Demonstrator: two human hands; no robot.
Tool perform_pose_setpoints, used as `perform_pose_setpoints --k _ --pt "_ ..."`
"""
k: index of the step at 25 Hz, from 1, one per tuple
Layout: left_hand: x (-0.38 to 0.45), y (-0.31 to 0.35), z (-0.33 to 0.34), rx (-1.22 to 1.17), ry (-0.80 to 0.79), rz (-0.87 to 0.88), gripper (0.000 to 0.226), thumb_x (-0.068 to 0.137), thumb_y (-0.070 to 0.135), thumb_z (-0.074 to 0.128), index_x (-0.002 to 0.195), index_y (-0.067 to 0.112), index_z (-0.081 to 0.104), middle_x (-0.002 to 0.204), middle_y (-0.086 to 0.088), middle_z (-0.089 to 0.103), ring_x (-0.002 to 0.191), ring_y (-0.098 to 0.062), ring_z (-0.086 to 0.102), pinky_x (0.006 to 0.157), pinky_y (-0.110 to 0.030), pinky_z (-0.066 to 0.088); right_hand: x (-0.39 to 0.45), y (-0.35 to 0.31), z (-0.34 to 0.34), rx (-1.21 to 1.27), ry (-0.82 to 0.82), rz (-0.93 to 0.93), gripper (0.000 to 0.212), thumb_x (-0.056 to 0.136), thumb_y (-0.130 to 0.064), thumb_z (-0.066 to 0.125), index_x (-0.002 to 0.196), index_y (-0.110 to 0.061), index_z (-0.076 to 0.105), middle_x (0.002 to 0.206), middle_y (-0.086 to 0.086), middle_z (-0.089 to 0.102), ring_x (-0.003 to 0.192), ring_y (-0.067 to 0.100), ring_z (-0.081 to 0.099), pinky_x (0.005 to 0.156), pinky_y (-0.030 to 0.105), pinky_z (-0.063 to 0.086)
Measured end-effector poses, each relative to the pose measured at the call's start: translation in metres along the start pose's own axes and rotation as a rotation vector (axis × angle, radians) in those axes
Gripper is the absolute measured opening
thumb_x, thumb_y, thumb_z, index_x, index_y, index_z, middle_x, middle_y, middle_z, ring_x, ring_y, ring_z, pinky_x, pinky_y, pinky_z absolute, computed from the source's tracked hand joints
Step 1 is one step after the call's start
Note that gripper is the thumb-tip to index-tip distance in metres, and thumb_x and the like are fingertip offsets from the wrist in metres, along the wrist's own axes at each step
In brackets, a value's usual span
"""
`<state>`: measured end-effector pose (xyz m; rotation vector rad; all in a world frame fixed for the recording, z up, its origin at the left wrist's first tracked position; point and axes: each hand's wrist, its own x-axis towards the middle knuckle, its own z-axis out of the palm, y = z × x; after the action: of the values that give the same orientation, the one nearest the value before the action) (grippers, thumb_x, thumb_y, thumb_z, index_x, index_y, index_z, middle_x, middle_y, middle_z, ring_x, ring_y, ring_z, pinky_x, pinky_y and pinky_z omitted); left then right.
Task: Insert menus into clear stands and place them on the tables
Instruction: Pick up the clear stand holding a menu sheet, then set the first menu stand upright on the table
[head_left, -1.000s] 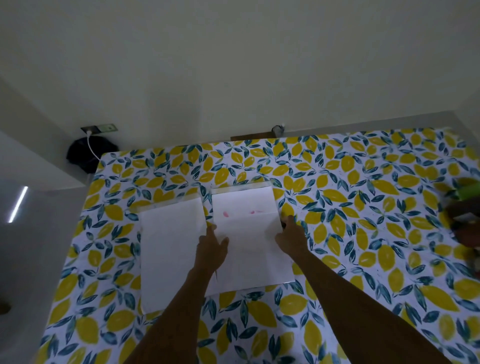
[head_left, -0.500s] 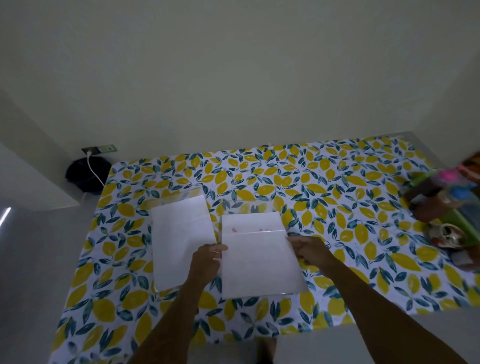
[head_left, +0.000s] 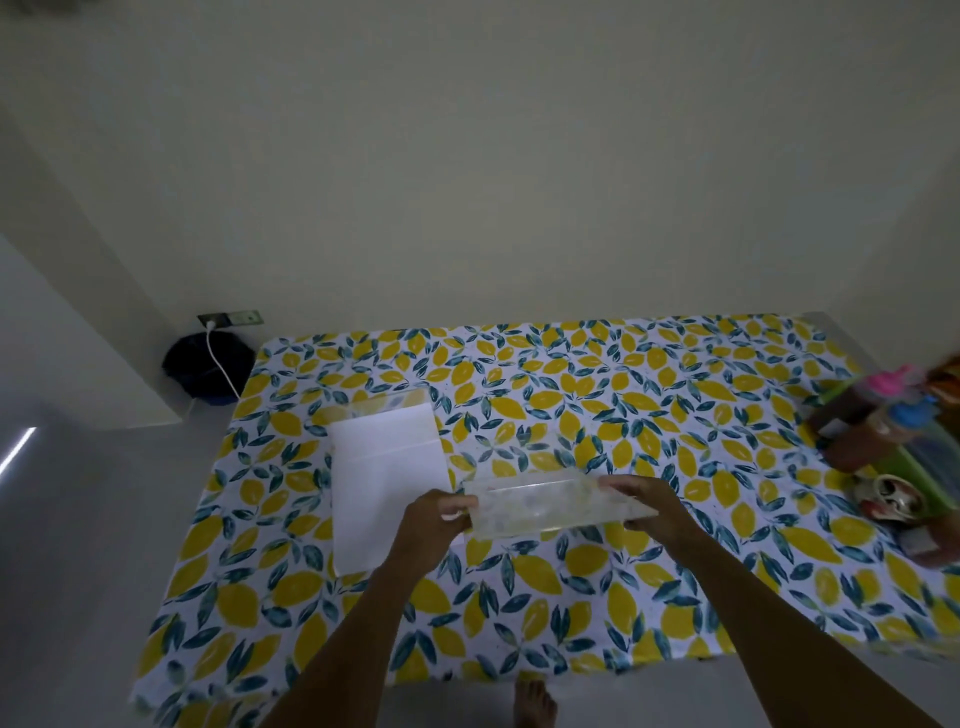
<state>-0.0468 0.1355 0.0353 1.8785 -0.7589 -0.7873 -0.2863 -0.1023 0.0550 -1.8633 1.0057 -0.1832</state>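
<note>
I hold a clear menu stand (head_left: 550, 501) above the lemon-print table (head_left: 597, 415). It is tipped up so that I see it nearly edge-on, with the cloth showing through it. My left hand (head_left: 434, 525) grips its left end and my right hand (head_left: 649, 501) grips its right end. A second clear stand with a white menu sheet (head_left: 387, 467) in it lies flat on the table, to the left of my hands. Whether the held stand has a sheet inside cannot be made out.
A green tray (head_left: 930, 467) with bottles and small items sits at the table's right edge. A dark bag (head_left: 208, 371) and a white cable lie on the floor by the wall socket at the back left. A bare foot (head_left: 535, 704) shows below the table's near edge.
The right-hand stand, flat on the table a second ago, is now lifted and tilted up between both hands. The view has pulled back from the table.
</note>
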Motion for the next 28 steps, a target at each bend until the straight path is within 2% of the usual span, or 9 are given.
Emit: perform_pose_setpoints --k 3,7,9,12,14,17,20,25,28 --pt "0.029 0.022 -0.012 0.162 -0.021 0.035 0.011 0.084 0.026 0.074 0.094 0.026 0.078 0.107 -0.004 0.073 0.102 -0.018 0.067 0.094 -0.036 0.052 0.031 -0.010 -0.002 0.043 0.099 0.055 0.005 0.083 -0.019 0.073 0.087 -0.021 0.075 0.080 0.013 0.071 0.068 0.033 0.065 0.059 0.044 0.049" --pt "0.071 0.032 -0.022 0.381 0.046 0.069 0.050 0.082 0.061 0.050 0.077 0.014 0.067 0.077 -0.006 0.074 0.076 -0.019 0.071 0.072 -0.037 0.057 0.070 -0.025 -0.001 -0.193 0.146 -0.097 0.012 0.089 -0.024 0.066 0.081 -0.017 0.068 0.067 -0.008 0.063 0.062 0.011 0.060 0.063 0.023 0.045" --pt "0.092 0.040 -0.022 0.448 0.120 0.026 0.043 0.086 0.056 0.050 0.079 0.015 0.061 0.074 -0.005 0.072 0.070 -0.021 0.068 0.065 -0.033 0.054 0.093 -0.028 -0.001 -0.188 0.164 -0.120 0.015 0.091 -0.025 0.064 0.089 -0.012 0.070 0.078 -0.003 0.068 0.075 0.013 0.064 0.065 0.011 0.044" --pt "0.119 0.045 -0.017 0.498 0.227 -0.005 0.029 0.092 0.045 0.054 0.084 0.017 0.060 0.083 -0.004 0.073 0.076 -0.027 0.066 0.065 -0.033 0.049 0.123 -0.035 0.002 -0.265 0.184 -0.139 0.019 0.093 -0.028 0.060 0.090 -0.012 0.069 0.087 0.005 0.074 0.080 0.019 0.067 0.067 0.029 0.049" --pt "0.130 0.045 -0.012 0.510 0.279 -0.024 0.028 0.093 0.041 0.055 0.082 0.016 0.056 0.084 -0.005 0.072 0.076 -0.030 0.066 0.065 -0.035 0.050 0.136 -0.038 0.004 -0.302 0.206 -0.150 0.021 0.094 -0.032 0.058 0.090 -0.013 0.066 0.087 0.004 0.074 0.075 0.018 0.067 0.061 0.026 0.044" --pt "0.132 0.045 -0.006 0.497 0.323 -0.041 0.028 0.094 0.041 0.053 0.076 0.020 0.049 0.081 -0.004 0.071 0.075 -0.028 0.066 0.063 -0.035 0.049 0.145 -0.032 0.008 -0.318 0.239 -0.164 0.021 0.095 -0.033 0.055 0.089 -0.014 0.064 0.090 0.006 0.073 0.077 0.026 0.067 0.065 0.034 0.049" --pt "0.131 0.046 -0.003 0.483 0.348 -0.067 0.026 0.094 0.043 0.053 0.084 0.019 0.057 0.087 -0.001 0.074 0.079 -0.025 0.068 0.069 -0.038 0.054 0.147 -0.028 0.011 -0.322 0.256 -0.185 0.021 0.095 -0.034 0.055 0.084 -0.016 0.060 0.086 0.009 0.072 0.076 0.027 0.066 0.066 0.040 0.053" --pt "0.128 0.044 0.001 0.464 0.339 -0.043 0.024 0.096 0.042 0.050 0.090 0.021 0.061 0.092 -0.001 0.076 0.082 -0.023 0.070 0.072 -0.040 0.056 0.144 -0.024 0.018 -0.271 0.296 -0.154 0.022 0.095 -0.036 0.053 0.088 -0.017 0.062 0.088 0.006 0.071 0.079 0.025 0.065 0.067 0.040 0.054" --pt "0.128 0.029 -0.001 0.386 0.172 -0.093 0.024 0.095 0.038 0.054 0.104 0.017 0.063 0.105 -0.005 0.072 0.090 -0.022 0.069 0.079 -0.041 0.057 0.136 -0.028 0.032 -0.147 0.285 -0.010 0.031 0.093 -0.041 0.055 0.105 -0.013 0.063 0.101 0.005 0.070 0.093 0.026 0.065 0.074 0.037 0.050"
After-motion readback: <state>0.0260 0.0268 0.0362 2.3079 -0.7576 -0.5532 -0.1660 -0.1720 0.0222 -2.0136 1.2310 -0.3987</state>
